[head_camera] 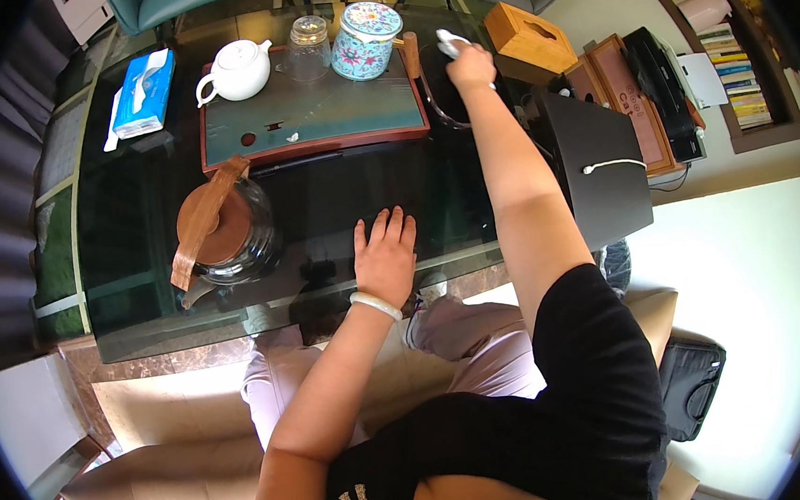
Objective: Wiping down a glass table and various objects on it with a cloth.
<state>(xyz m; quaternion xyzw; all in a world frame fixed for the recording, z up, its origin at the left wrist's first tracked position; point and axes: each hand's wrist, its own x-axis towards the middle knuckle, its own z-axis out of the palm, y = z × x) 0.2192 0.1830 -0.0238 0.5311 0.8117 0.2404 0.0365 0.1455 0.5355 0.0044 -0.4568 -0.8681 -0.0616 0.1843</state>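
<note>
My right hand (471,67) reaches to the far right of the dark glass table (155,269), shut on a crumpled white tissue (452,41). Some of the tissue sticks out past the fingers. Palm down, my left hand (386,251) rests on the glass near the front edge, fingers slightly spread, holding nothing. Left of it stands a glass kettle (258,240) with a wooden lid and handle. Beyond both lies a tea tray (320,126), carrying a white teapot (241,71), stacked glass cups (308,49) and a floral canister (363,45). A wooden handle (412,55) shows beside the canister.
A blue tissue pack (142,94) lies at the far left. Close beyond my right hand is a wooden tissue box (527,35). A dark cabinet (602,170) with a white cable (612,164) stands by my right arm. A black pen-like stick (301,162) lies along the tray's front.
</note>
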